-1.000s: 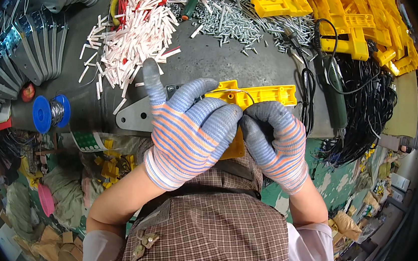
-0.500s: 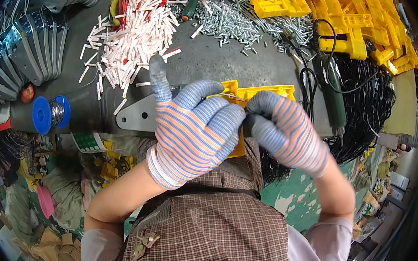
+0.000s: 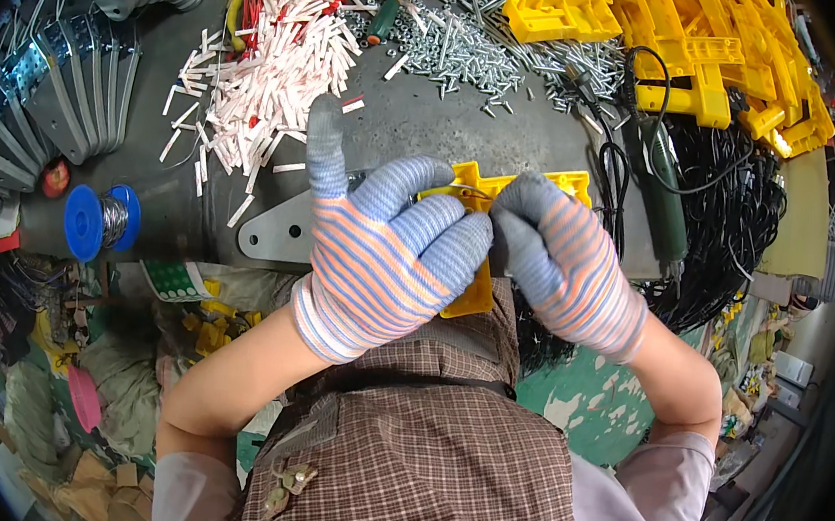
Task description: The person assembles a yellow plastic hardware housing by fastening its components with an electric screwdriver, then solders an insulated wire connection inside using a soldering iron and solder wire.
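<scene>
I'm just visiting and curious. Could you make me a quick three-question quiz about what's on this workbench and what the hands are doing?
1. True or false: both the left hand and the right hand grip the yellow plastic part.
2. What lies nearest the blue wire spool? A) yellow parts heap B) flat grey metal plate C) black cables
3. Fill in: the pile of screws lies to the ____ of the white tube pieces, as the person sees it.

Key: 1 true; 2 B; 3 right.
</scene>
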A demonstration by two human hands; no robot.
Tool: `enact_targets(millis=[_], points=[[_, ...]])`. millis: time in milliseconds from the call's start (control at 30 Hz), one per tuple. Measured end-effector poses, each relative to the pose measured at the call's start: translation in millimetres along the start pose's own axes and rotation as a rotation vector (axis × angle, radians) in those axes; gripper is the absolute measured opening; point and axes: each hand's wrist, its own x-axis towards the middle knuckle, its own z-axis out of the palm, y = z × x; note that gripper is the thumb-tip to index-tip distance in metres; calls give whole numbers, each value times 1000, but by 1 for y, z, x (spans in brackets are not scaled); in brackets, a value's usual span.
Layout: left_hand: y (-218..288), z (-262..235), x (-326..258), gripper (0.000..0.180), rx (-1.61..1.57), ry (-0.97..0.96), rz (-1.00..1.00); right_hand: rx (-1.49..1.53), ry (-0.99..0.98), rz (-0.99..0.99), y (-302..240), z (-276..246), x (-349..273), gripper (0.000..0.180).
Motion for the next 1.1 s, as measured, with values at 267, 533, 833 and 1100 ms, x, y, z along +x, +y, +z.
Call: enact_targets(millis=[267,533,833,1100], points=[[-5,10,-2,16,-294,-34,-232,-373,161,-299,17,3,-8,28],[-5,17,-7,18,-52,79,-80,-343,138,-336,25,-6,-8,32],[-4,17,-1,16,-59,18,-62,-616,97,-142,55,5,-111,32],[-3,17,-3,19,-12,26,-68,-502,210,-72,70,-21,-104,25]])
